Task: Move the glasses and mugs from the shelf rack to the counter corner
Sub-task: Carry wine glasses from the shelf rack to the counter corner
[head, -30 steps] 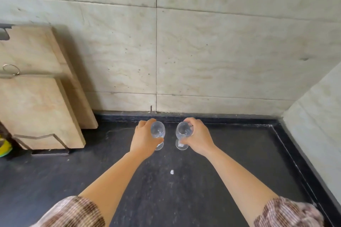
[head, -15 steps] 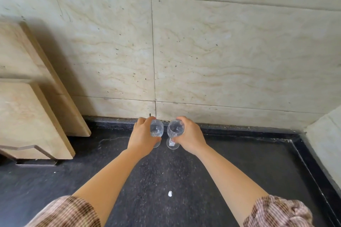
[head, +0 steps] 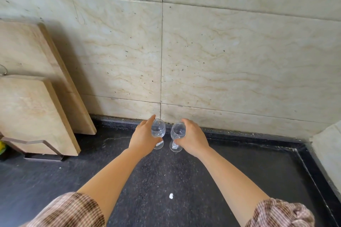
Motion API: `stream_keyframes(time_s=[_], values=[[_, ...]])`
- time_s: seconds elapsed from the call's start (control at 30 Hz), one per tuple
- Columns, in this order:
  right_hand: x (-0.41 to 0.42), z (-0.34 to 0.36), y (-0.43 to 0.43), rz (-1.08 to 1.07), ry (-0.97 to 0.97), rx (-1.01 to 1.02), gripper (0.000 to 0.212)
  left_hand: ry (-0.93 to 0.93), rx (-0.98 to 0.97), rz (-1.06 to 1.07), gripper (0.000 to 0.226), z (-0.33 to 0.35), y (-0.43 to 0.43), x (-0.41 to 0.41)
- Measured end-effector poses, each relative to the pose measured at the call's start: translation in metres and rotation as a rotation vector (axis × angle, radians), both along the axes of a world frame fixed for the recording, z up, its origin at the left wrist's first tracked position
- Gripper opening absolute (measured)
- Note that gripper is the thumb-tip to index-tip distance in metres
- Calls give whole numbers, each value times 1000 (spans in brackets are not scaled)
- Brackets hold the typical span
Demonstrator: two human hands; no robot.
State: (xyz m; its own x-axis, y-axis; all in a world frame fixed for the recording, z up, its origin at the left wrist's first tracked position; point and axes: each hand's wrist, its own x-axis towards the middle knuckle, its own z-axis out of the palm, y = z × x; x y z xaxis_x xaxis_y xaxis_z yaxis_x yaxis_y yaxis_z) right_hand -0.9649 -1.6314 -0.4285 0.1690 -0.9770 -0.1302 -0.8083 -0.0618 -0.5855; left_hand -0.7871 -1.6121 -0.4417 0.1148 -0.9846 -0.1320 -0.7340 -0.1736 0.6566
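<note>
1. Glasses are landing mid-frame by the wall: your left hand (head: 143, 139) is cupping the left glass (head: 158, 131), your right hand (head: 191, 139) gripping the right glass (head: 177, 133).
2. Placing step, I'd say; next you're loosening both grips gently, keeping the stems upright and apart.

Head-worn, angled down over counter (head: 166, 180)

both hands (head: 143, 139) (head: 191, 139) reach forward, arms extended, fingers curled in a grip.
</note>
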Motion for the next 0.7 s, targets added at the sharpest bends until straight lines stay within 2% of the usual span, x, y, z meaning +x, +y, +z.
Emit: stream_keyframes(time_s=[0.17,0.3,0.37,0.57,0.7], values=[[16,21,12,47,10,-84,66,17,-42,52,77,15,26,12],[45,40,40,150,18,-113,48,-76,-68,116,63,41,67,40],[65,49,58,211,3,-96,47,-110,-66,135,58,55,95,61],[137,60,145,407,-24,-95,47,-55,-73,429,52,80,212,119],[199,76,223,573,12,-106,48,-120,-46,569,51,93,315,162]])
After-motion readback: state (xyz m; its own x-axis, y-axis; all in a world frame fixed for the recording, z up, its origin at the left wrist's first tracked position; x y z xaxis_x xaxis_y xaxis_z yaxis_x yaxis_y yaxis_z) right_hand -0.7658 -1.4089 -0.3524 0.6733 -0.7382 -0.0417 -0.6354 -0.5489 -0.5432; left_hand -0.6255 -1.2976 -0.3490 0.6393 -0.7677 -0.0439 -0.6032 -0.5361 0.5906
